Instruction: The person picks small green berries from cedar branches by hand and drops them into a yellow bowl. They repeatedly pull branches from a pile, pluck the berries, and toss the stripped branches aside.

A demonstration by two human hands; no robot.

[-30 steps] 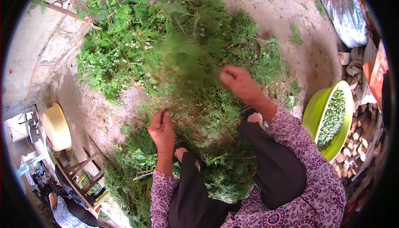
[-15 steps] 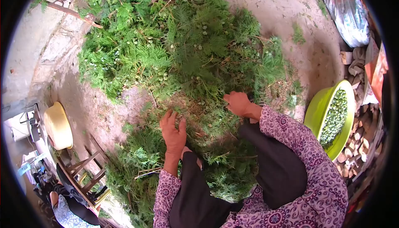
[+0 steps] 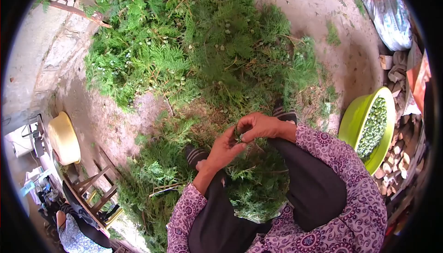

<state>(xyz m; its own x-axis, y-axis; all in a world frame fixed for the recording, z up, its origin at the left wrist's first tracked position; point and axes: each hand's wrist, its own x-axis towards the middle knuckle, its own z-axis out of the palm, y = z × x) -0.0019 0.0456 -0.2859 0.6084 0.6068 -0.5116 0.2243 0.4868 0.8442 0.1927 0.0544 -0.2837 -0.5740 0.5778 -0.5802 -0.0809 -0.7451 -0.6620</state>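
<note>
My left hand (image 3: 222, 152) and my right hand (image 3: 263, 127) meet over the cut greenery between my knees. Fingers of both hands are pinched around a small green sprig (image 3: 238, 136), mostly hidden by them. Whether a cone is on it I cannot make out. Beyond my hands spreads a large heap of evergreen branches (image 3: 152, 54) with small pale green cones among the leaves. More cut foliage (image 3: 152, 202) lies by my left leg and between my legs.
A lime green basin (image 3: 347, 126) with many small green cones stands tilted at right, beside stacked firewood (image 3: 394, 160). A white plastic sack (image 3: 386, 20) is at upper right. At left are a yellow basin (image 3: 63, 137), a wooden chair (image 3: 94, 184) and another person (image 3: 78, 234).
My right hand has drawn back toward me from the heap, and my left hand has moved right to meet it. The sprig now shows between their fingers.
</note>
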